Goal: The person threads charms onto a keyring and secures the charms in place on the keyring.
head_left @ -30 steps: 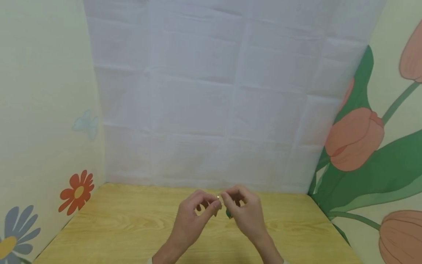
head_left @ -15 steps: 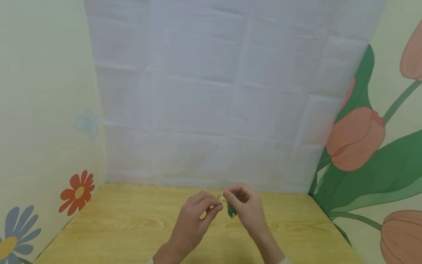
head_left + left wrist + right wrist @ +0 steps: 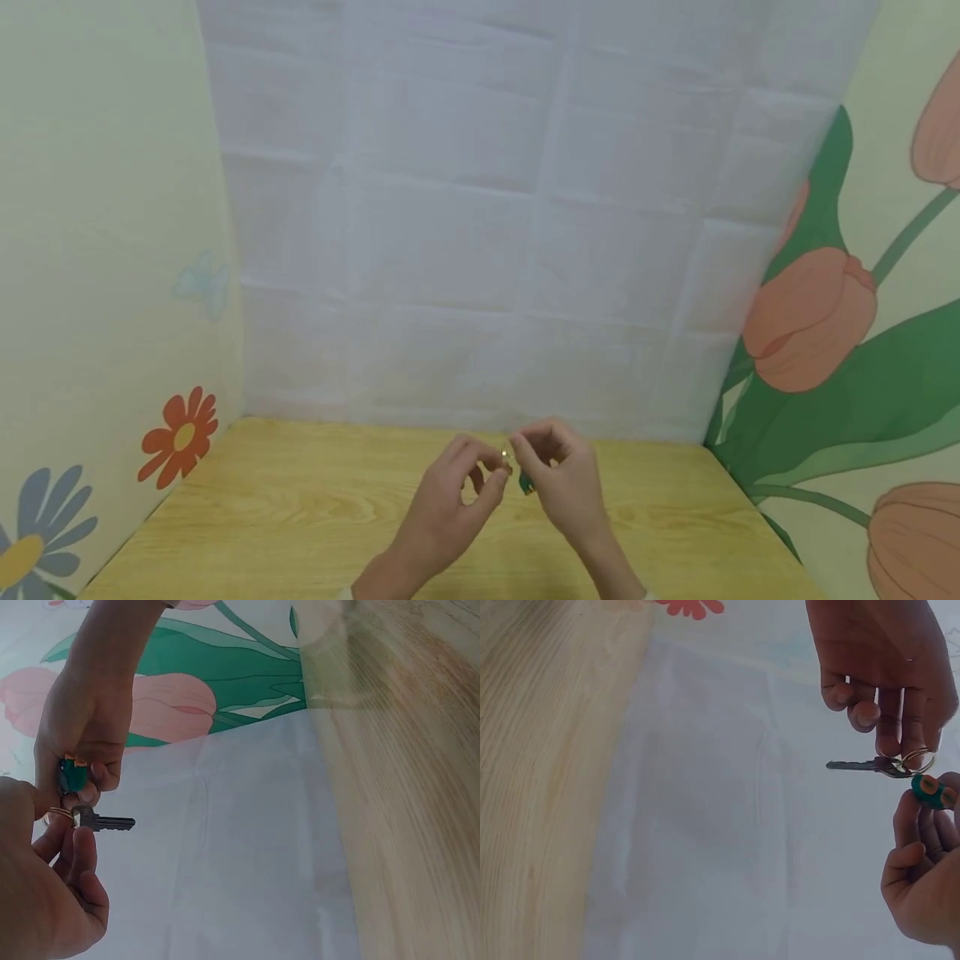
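A gold-coloured split key ring [image 3: 921, 759] with one key [image 3: 855, 766] and a green charm with orange spots [image 3: 932, 792] is held between both hands above the table. The left hand [image 3: 450, 500] pinches the ring at the key's side with thumb and fingertips. From the opposite side the right hand [image 3: 562, 475] pinches the ring near the charm, which hangs against its fingers. In the left wrist view the key [image 3: 109, 823] points away from the fingers, its blade free. Fingertips partly cover the ring, so exactly how the key sits on it cannot be made out.
Under the hands lies a wood-grain table [image 3: 300, 500]. A creased white sheet [image 3: 450, 250] hangs behind it. Flower-printed panels stand at the left [image 3: 112, 250] and right [image 3: 825, 433].
The left fingers shift slightly toward the right hand and close in on the ring, which showed more openly half a second ago. The right hand stays nearly in place, with the charm moving slightly.
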{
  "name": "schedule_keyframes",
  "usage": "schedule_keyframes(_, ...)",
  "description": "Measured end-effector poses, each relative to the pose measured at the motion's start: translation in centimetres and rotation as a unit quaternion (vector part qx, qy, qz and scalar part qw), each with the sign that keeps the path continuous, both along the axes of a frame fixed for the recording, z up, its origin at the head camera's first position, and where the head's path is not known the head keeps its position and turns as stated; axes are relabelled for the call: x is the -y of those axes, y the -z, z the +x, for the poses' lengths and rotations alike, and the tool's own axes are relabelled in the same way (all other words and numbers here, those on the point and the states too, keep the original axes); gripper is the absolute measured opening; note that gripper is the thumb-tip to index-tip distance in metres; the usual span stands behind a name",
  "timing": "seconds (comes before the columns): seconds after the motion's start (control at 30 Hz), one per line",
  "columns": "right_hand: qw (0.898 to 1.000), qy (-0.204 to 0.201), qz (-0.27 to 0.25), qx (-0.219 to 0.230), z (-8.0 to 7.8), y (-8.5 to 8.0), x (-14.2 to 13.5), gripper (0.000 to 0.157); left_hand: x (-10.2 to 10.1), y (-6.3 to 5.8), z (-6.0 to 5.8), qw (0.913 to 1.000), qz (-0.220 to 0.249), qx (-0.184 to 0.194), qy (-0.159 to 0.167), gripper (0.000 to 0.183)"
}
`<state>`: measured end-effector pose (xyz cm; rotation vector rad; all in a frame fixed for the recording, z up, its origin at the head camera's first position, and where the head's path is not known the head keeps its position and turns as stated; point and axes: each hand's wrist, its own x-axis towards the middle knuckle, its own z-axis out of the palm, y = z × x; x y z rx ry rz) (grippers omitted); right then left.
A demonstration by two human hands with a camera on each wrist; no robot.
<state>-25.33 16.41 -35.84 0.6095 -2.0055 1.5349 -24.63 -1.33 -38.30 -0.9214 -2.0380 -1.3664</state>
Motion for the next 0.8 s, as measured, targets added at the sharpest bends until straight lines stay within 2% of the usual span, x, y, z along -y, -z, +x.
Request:
schedule_keyframes(0.1, 0.998, 0.023, 0.030, -0.049, 0.09, -0.01, 0.20, 0.004, -0.01, -0.06, 0.05, 0.9997, -0.003, 0.021, -0.012, 0.006)
schedule_keyframes(0.2, 0.995, 0.028, 0.043, -0.084, 0.12, -0.03, 0.34, 0.007, 0.01, -0.13, 0.02, 0.9992, -0.002, 0.035, -0.016, 0.008)
schedule_keyframes(0.27, 0.995, 0.022, 0.039, -0.089, 0.19, -0.11, 0.37, 0.007, 0.05, -0.21, 0.03, 0.9991, 0.010, 0.040, -0.011, 0.006)
schedule_keyframes(0.37, 0.998, 0.005, 0.017, -0.068, 0.25, -0.09, 0.31, 0.006, 0.17, -0.26, -0.01, 0.9987, 0.036, 0.037, 0.002, 0.005)
schedule_keyframes(0.47, 0.999, -0.020, -0.012, -0.027, 0.29, -0.13, 0.20, 0.004, 0.28, -0.32, -0.01, 0.9983, 0.057, 0.010, 0.010, 0.009)
schedule_keyframes(0.6, 0.997, -0.050, -0.048, 0.025, 0.27, -0.30, -0.01, 0.012, 0.30, -0.45, 0.05, 0.9971, 0.058, -0.049, 0.012, 0.013)
schedule_keyframes(0.8, 0.994, -0.059, -0.065, 0.069, -0.10, -0.22, -0.40, 0.018, 0.21, -0.26, -0.09, 0.9895, 0.043, -0.135, 0.030, 0.020)
